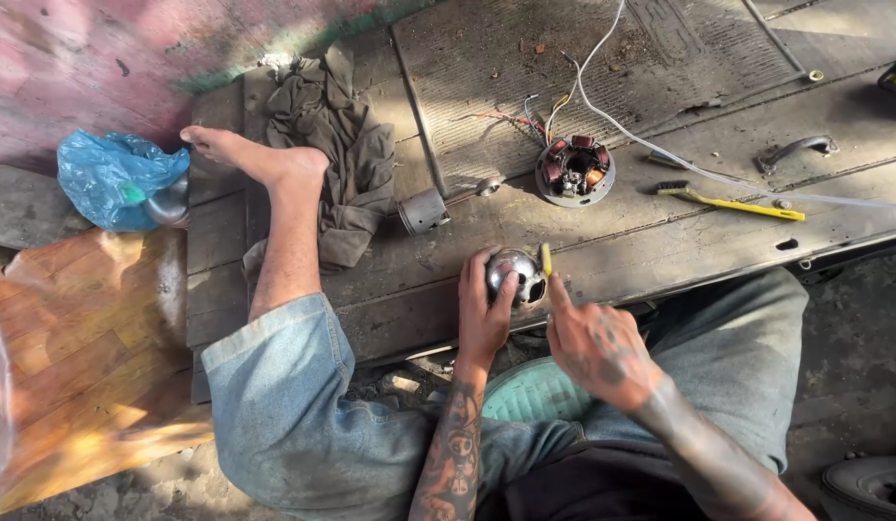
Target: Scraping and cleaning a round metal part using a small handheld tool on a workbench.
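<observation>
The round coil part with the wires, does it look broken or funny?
It looks pulled apart. The round coil part lies loose on the wooden boards, and its coloured wires trail off with bare ends joined to nothing. I can't tell whether it is actually broken.

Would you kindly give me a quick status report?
Left hand grips shiny round metal housing. Right hand holds small yellow tool against it. Nothing obstructing.

The scene is viewed from a single head-worn camera, aimed steeply down and forward over the lap onto the wooden platform (pixel 612 241). The platform is seen at close range, filling the upper frame beyond the knees
</observation>
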